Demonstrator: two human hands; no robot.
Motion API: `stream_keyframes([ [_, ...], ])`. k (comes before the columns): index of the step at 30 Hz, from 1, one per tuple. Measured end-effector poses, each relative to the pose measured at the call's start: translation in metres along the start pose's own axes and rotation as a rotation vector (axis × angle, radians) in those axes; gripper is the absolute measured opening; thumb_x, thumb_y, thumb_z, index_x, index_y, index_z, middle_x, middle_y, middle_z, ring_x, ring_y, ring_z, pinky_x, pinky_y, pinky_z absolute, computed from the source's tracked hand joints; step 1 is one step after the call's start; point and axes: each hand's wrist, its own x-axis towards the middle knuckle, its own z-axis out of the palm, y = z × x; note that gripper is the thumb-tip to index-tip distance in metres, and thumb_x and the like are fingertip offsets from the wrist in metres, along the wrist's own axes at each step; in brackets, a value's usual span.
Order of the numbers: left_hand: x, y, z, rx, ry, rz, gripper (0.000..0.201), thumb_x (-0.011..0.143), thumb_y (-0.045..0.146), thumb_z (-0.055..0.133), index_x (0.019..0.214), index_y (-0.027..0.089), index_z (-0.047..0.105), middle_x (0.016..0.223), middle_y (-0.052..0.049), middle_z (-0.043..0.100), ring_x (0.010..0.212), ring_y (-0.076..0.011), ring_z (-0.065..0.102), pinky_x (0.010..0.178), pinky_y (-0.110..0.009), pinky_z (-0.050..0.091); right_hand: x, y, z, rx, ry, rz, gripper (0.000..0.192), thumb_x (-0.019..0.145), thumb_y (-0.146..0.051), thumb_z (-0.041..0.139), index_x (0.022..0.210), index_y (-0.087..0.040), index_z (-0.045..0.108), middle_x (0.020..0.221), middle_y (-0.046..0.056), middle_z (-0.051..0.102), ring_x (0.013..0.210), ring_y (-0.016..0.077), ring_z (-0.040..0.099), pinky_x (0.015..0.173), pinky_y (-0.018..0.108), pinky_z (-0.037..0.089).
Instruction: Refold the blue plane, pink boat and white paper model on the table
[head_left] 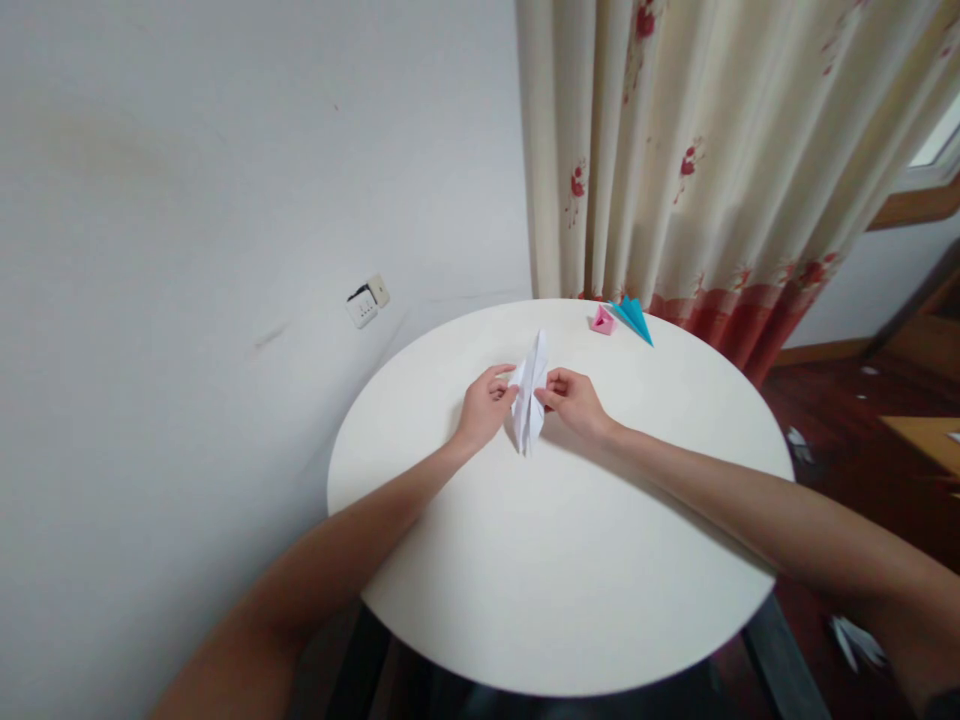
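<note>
A folded piece of white paper point(529, 392) is held up over the round white table, its pointed ends facing away from me and toward me. My left hand point(486, 402) pinches its left side between thumb and fingers. On the opposite side, my right hand point(574, 398) grips the paper's edge, thumb in front and fingers curled behind. Layers of the paper stand slightly apart along a lengthwise fold. The fingertips behind the paper are partly hidden.
Near the far edge of the round white table point(570, 580) lie a pink folded paper piece point(602, 320) and a blue paper plane point(634, 320). A flowered curtain point(675, 150) hangs behind. On the left is a wall with a socket point(363, 308). White papers point(859, 640) lie on the floor.
</note>
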Motion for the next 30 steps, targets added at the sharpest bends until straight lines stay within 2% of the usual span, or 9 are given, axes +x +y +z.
stream_keyframes([
  [3,0.001,0.003,-0.001,-0.08,0.006,0.0,0.034,0.081,0.028,0.065,0.113,0.02,0.059,0.068,0.003,0.061,0.065,-0.014,0.059,0.063,-0.023,0.044,0.0,0.001,-0.004,-0.054,0.066,-0.018,0.034,0.065,-0.034,0.072,0.092,-0.023,0.055,0.073,-0.002,0.06,0.066,0.0167,0.058,0.062,0.032,0.05],
  [6,-0.001,0.008,0.001,-0.036,0.018,0.04,0.016,0.083,0.03,0.062,0.093,0.019,0.066,0.079,-0.001,0.065,0.073,-0.0144,0.06,0.068,-0.024,0.044,-0.003,-0.003,-0.007,-0.275,0.187,-0.238,0.043,0.069,-0.027,0.07,0.109,-0.024,0.056,0.101,0.006,0.059,0.081,0.0194,0.057,0.067,0.033,0.05],
  [8,-0.003,0.01,0.002,-0.005,0.022,0.041,0.016,0.082,0.032,0.063,0.089,0.018,0.069,0.081,-0.002,0.066,0.072,-0.0142,0.059,0.067,-0.025,0.044,-0.005,-0.006,-0.007,-0.432,0.175,-0.379,0.034,0.076,-0.025,0.065,0.11,-0.024,0.06,0.112,0.009,0.055,0.091,0.0212,0.055,0.071,0.034,0.05],
  [10,-0.004,0.011,0.004,-0.016,0.017,0.02,0.019,0.078,0.032,0.068,0.091,0.018,0.07,0.079,-0.001,0.065,0.069,-0.0137,0.058,0.066,-0.025,0.044,-0.005,-0.009,-0.008,-0.522,0.122,-0.42,0.021,0.084,-0.026,0.058,0.104,-0.023,0.064,0.109,0.009,0.054,0.094,0.0217,0.055,0.073,0.034,0.049],
  [12,-0.004,0.011,0.004,-0.065,0.01,-0.006,0.025,0.071,0.03,0.076,0.092,0.018,0.069,0.082,-0.001,0.066,0.071,-0.0141,0.06,0.068,-0.026,0.046,-0.004,-0.008,-0.008,-0.552,0.1,-0.389,0.017,0.087,-0.029,0.056,0.099,-0.022,0.065,0.104,0.008,0.055,0.089,0.0205,0.055,0.073,0.034,0.049],
  [16,-0.004,0.008,0.005,-0.149,-0.017,-0.033,0.037,0.061,0.025,0.084,0.092,0.016,0.065,0.09,-0.004,0.068,0.08,-0.0165,0.064,0.076,-0.03,0.051,-0.001,-0.002,-0.01,-0.526,0.077,-0.275,0.021,0.08,-0.031,0.063,0.099,-0.021,0.062,0.094,0.004,0.061,0.074,0.0172,0.056,0.068,0.033,0.048],
  [21,-0.006,0.003,0.006,-0.098,-0.061,0.01,0.04,0.062,0.025,0.085,0.096,0.016,0.064,0.097,-0.006,0.068,0.085,-0.0176,0.066,0.08,-0.032,0.052,0.001,0.002,-0.011,-0.499,0.044,-0.256,0.03,0.074,-0.021,0.064,0.105,-0.02,0.063,0.08,0.002,0.067,0.069,0.0179,0.061,0.068,0.033,0.048],
  [25,-0.006,0.002,0.006,-0.093,-0.055,0.017,0.039,0.062,0.025,0.084,0.095,0.017,0.063,0.096,-0.005,0.068,0.085,-0.0172,0.066,0.082,-0.031,0.051,0.006,0.006,-0.013,-0.353,0.01,-0.196,0.025,0.076,-0.024,0.065,0.1,-0.018,0.066,0.075,0.003,0.069,0.067,0.0178,0.062,0.066,0.033,0.05],
  [30,-0.005,0.005,0.005,-0.194,-0.052,-0.056,0.038,0.062,0.025,0.083,0.092,0.017,0.06,0.09,-0.003,0.066,0.082,-0.0159,0.066,0.078,-0.03,0.051,0.01,0.005,-0.012,-0.138,-0.006,-0.109,0.032,0.072,-0.033,0.073,0.099,-0.018,0.067,0.075,0.003,0.069,0.068,0.0178,0.063,0.065,0.032,0.051],
])
